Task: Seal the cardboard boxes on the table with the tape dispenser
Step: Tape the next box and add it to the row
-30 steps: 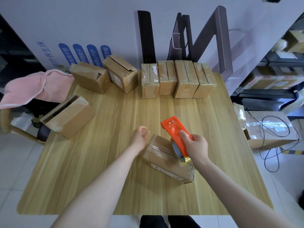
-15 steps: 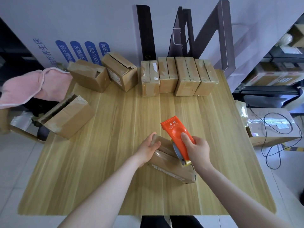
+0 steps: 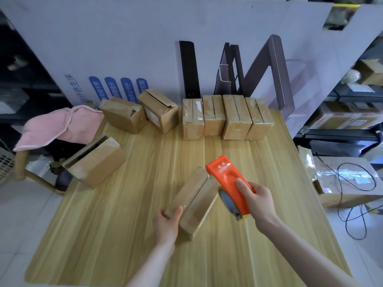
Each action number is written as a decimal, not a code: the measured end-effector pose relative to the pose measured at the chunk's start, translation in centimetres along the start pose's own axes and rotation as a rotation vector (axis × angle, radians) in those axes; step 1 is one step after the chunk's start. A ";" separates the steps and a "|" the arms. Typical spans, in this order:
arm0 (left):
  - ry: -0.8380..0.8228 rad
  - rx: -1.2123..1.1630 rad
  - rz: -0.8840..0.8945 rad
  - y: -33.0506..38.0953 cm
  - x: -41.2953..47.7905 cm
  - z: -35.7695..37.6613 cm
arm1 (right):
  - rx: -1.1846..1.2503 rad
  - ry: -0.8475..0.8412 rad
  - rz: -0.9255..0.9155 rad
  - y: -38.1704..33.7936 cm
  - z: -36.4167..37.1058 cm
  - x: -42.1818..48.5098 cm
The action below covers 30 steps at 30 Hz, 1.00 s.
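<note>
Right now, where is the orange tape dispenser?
In the head view, the tape dispenser is right of centre, held in the right hand, beside the box gripped by the left hand.

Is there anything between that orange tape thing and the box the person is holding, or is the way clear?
Nothing visible stands between them. The tape dispenser, in the right hand, sits right beside the box, which the left hand grips at its near end. Only bare table surrounds them; the other boxes are farther back.
</note>
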<state>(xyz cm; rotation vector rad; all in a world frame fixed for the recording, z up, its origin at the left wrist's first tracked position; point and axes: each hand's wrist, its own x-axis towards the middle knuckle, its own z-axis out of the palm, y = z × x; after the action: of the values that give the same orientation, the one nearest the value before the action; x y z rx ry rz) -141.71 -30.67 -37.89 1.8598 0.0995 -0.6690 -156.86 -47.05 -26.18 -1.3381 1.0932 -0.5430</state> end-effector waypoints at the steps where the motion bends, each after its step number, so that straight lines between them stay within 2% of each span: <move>1: 0.001 0.023 -0.040 -0.2 -0.5 -0.4 | -0.008 -0.013 -0.014 -0.4 0.1 -0.1; 3: 0.036 0.154 -0.011 -0.2 -1.3 -0.9 | -0.046 -0.022 -0.056 -1.1 0.2 -0.2; 5: 0.077 0.310 0.204 1.5 -1.8 -1.1 | -0.051 -0.056 -0.087 -1.9 0.3 -0.4; 7: 0.036 0.272 0.434 5.1 -2.6 -1.1 | -0.025 -0.100 -0.108 -2.7 0.3 -0.6; 8: -0.020 0.180 0.454 7.5 -3.0 -1.0 | -0.031 -0.112 -0.129 -3.1 0.2 -0.7; 11: -0.226 -0.098 0.315 14.1 -4.3 -0.7 | -0.059 -0.156 -0.192 -4.3 0.0 -1.0; 16: -0.546 -0.158 -0.013 19.1 -5.0 -0.8 | -0.085 -0.199 -0.236 -5.8 -0.4 -1.2; 19: -0.628 -0.245 -0.115 19.8 -5.4 -1.0 | -0.109 -0.211 -0.243 -6.2 -0.7 -1.4; 24: -0.607 -0.203 0.004 20.0 -5.3 -1.5 | -0.183 -0.184 -0.270 -5.9 -1.3 -1.3; 30: -0.525 0.128 0.331 19.1 -6.3 -1.0 | -0.440 -0.120 -0.330 -5.6 -1.6 -1.2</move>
<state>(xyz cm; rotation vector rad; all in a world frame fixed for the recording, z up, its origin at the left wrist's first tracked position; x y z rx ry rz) -139.43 -35.73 -18.56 1.7075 -0.5905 -0.9184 -157.31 -48.02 -20.36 -1.9326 0.9272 -0.4675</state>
